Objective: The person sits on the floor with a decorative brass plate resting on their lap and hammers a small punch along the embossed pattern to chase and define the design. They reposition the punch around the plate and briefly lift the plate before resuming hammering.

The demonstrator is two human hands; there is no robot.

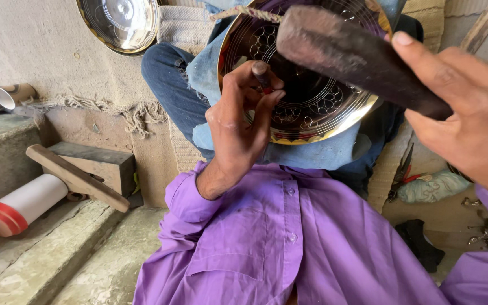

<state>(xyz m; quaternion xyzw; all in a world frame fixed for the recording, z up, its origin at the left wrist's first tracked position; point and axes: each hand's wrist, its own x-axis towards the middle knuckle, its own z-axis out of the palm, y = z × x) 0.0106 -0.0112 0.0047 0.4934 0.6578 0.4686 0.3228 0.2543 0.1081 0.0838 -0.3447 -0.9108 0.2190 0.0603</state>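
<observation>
Rough stone steps [57,248] and a worn woven mat [46,51] are surrounding us as we are sitting on the ground in a purple shirt [278,237] and blue jeans [173,85]. We are resting an engraved brass plate [312,107] tilted against our knees, its patterned face turned toward us. Our left hand [238,121] is pinching a small chisel [261,76] between thumb and fingers, the tip lying on the dark middle of the plate. Our right hand [470,118] is gripping the handle of a dark wooden mallet [351,56], whose thick head is hovering above the chisel's top end, close to it but apart.

Off to the left, a white cylinder with a red cap [21,206] is lying on its side on a step, just beside a wooden mallet-shaped tool [77,178] leaning against a stone block [100,164]. Another shiny metal plate [120,22] is resting on the mat behind our knee. To the right, pliers with red handles [403,172] are lying near a pale blue cloth bundle [433,186].
</observation>
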